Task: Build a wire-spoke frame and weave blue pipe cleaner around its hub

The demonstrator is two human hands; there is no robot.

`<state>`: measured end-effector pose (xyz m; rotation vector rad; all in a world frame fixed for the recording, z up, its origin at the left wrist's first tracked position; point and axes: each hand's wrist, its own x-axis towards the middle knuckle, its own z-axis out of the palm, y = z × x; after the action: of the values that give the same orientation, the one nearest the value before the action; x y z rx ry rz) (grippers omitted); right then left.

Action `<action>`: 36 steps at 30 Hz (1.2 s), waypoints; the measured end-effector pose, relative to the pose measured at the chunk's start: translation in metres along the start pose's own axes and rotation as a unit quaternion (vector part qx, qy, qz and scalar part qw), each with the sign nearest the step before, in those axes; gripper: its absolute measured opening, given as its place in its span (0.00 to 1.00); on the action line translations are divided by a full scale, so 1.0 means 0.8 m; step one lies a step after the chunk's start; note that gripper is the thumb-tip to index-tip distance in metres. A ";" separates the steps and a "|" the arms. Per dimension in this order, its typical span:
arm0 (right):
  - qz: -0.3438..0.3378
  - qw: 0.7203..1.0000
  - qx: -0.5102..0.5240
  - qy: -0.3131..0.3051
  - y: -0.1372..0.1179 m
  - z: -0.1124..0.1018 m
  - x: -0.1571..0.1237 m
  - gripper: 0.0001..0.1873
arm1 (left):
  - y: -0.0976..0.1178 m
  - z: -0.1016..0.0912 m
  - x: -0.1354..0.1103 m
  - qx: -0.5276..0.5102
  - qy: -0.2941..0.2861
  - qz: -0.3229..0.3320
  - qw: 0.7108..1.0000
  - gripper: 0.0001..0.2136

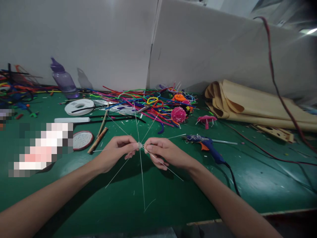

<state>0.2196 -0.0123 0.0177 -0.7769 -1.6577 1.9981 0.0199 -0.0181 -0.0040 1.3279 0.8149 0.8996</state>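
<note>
Both my hands meet over the green table (173, 198) and pinch a small star of thin white wires (140, 145) at its knot. My left hand (119, 148) grips the knot from the left with fingertips closed. From the right, my right hand (163, 152) pinches the same knot, fingers curled. Wire spokes fan out above and below the hands, some reaching toward the table's front edge.
A heap of coloured pipe cleaners (148, 102) and a pink ball (178, 114) lie behind the hands. A blue glue gun (210, 148) with its black cord rests at right. A purple bottle (63, 79), white tape reel (79, 106), sticks and folded tan paper (255, 105) surround the area.
</note>
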 end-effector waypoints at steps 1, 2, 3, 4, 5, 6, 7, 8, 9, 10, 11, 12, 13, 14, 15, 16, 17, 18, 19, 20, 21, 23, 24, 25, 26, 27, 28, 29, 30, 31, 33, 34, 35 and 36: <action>0.000 1.000 -0.004 0.003 0.000 0.000 0.000 0.08 | 0.000 0.000 0.000 0.000 0.001 0.000 1.000 0.07; -0.002 1.000 -0.009 0.006 0.000 0.001 0.001 0.08 | 0.001 0.000 0.000 -0.001 0.002 -0.001 1.000 0.07; -0.005 1.000 -0.014 0.010 0.000 0.001 0.001 0.08 | 0.001 0.000 0.000 -0.003 0.004 -0.002 1.000 0.07; -0.009 1.000 -0.018 0.016 0.000 0.001 0.002 0.08 | 0.002 0.000 0.000 -0.006 0.005 -0.004 1.000 0.07; -0.014 0.999 -0.022 0.023 0.000 0.002 0.002 0.07 | 0.002 0.000 0.000 -0.011 0.006 -0.007 1.000 0.07; -0.019 0.999 -0.025 0.032 0.000 0.002 0.002 0.07 | 0.003 0.000 0.000 -0.017 0.006 -0.010 1.000 0.07; -0.025 0.998 -0.029 0.042 0.000 0.003 0.003 0.07 | 0.003 0.001 0.000 -0.023 0.005 -0.014 1.000 0.07; -0.030 0.998 -0.035 0.053 0.000 0.003 0.003 0.07 | 0.004 0.001 0.000 -0.029 0.003 -0.019 0.999 0.07; -0.036 0.996 -0.042 0.064 0.000 0.004 0.003 0.06 | 0.004 0.002 0.000 -0.034 0.001 -0.024 0.999 0.07; -0.041 0.995 -0.050 0.073 0.000 0.004 0.003 0.06 | 0.005 0.002 0.000 -0.039 -0.001 -0.028 0.999 0.07; -0.046 0.994 -0.057 0.081 0.000 0.005 0.004 0.06 | 0.005 0.002 0.000 -0.042 -0.003 -0.033 0.999 0.07; -0.051 0.993 -0.062 0.087 0.000 0.005 0.004 0.06 | 0.006 0.002 0.000 -0.044 -0.004 -0.037 0.998 0.07; -0.055 0.992 -0.065 0.091 0.000 0.005 0.004 0.06 | 0.006 0.002 0.000 -0.046 -0.005 -0.040 0.998 0.07; -0.057 0.992 -0.067 0.095 0.000 0.006 0.004 0.06 | 0.006 0.002 0.000 -0.048 -0.005 -0.041 0.998 0.08; -0.059 0.991 -0.069 0.099 0.000 0.006 0.004 0.06 | 0.006 0.002 0.000 -0.050 -0.005 -0.042 0.998 0.08; -0.060 0.991 -0.070 0.100 0.000 0.006 0.004 0.06 | 0.006 0.001 0.000 -0.052 -0.005 -0.042 0.998 0.08; -0.062 0.990 -0.071 0.101 0.000 0.006 0.004 0.06 | 0.006 0.001 0.000 -0.054 -0.006 -0.043 0.998 0.07; -0.063 0.990 -0.071 0.100 0.000 0.006 0.004 0.06 | 0.006 0.001 0.000 -0.056 -0.007 -0.044 0.997 0.07; -0.065 0.990 -0.071 0.100 0.001 0.006 0.004 0.06 | 0.005 0.001 0.000 -0.058 -0.007 -0.045 0.997 0.07; -0.067 0.990 -0.071 0.099 0.001 0.006 0.004 0.06 | 0.005 0.001 0.000 -0.060 -0.007 -0.046 0.997 0.07; -0.068 0.990 -0.072 0.098 0.001 0.006 0.004 0.06 | 0.005 0.001 0.001 -0.061 -0.007 -0.047 0.997 0.07; -0.069 0.990 -0.073 0.097 0.002 0.005 0.004 0.06 | 0.004 0.000 0.001 -0.064 -0.008 -0.048 0.997 0.07; -0.070 0.990 -0.073 0.096 0.002 0.005 0.004 0.06 | 0.004 0.000 0.001 -0.066 -0.009 -0.047 0.997 0.07; -0.071 0.990 -0.073 0.094 0.002 0.005 0.004 0.06 | 0.004 0.000 0.001 -0.067 -0.011 -0.047 0.997 0.07; -0.071 0.991 -0.073 0.091 0.002 0.004 0.004 0.06 | 0.004 0.000 0.001 -0.068 -0.013 -0.047 0.996 0.07; -0.069 0.991 -0.072 0.089 0.003 0.003 0.004 0.06 | 0.004 0.000 0.001 -0.069 -0.014 -0.046 0.996 0.07; -0.066 0.992 -0.070 0.085 0.003 0.003 0.004 0.06 | 0.004 -0.001 0.001 -0.069 -0.016 -0.046 0.996 0.07; -0.062 0.993 -0.067 0.080 0.003 0.002 0.004 0.06 | 0.004 -0.001 0.000 -0.068 -0.017 -0.046 0.996 0.07; -0.056 0.994 -0.063 0.074 0.003 0.002 0.004 0.06 | 0.003 -0.001 0.000 -0.068 -0.017 -0.046 0.996 0.07; -0.050 0.995 -0.059 0.068 0.003 0.002 0.004 0.06 | 0.003 -0.001 0.000 -0.070 -0.018 -0.046 0.996 0.07; -0.043 0.996 -0.051 0.054 0.004 0.002 0.004 0.07 | 0.003 0.000 0.000 -0.079 -0.020 -0.049 0.996 0.07; -0.041 0.997 -0.048 0.047 0.004 0.002 0.003 0.07 | 0.003 0.000 0.000 -0.085 -0.022 -0.050 0.995 0.07; -0.042 0.997 -0.046 0.043 0.004 0.002 0.003 0.07 | 0.003 0.000 0.000 -0.090 -0.025 -0.051 0.994 0.07; -0.044 0.997 -0.044 0.040 0.004 0.002 0.004 0.07 | 0.003 0.000 0.000 -0.094 -0.027 -0.054 0.994 0.08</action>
<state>0.2165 -0.0124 0.0142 -0.7889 -1.7143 1.8206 0.0199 -0.0181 -0.0016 1.1300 0.7339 0.8299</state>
